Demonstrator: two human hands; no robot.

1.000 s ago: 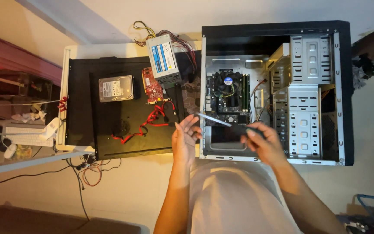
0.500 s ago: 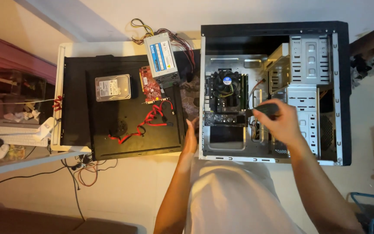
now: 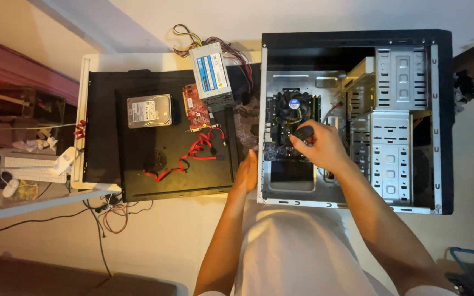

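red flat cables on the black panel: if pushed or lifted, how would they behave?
The red cables lie in loose curls, so probably floppy and light; a push would likely bend them rather than slide them whole. They end beside the red circuit card, so they may tug it if attached; I cannot tell. The black panel looks smooth, so little grip.

Right hand (image 3: 319, 145) moved inward over motherboard (image 3: 292, 123), left hand (image 3: 248, 172) shifted to case edge (image 3: 261, 164)

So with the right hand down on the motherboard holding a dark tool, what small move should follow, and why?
Probably seat the dark-handled tool straight on its spot before turning. The right hand has a grip on it over the motherboard, just below the cooler fan, while the left hand braces the case edge. The tip is hidden.
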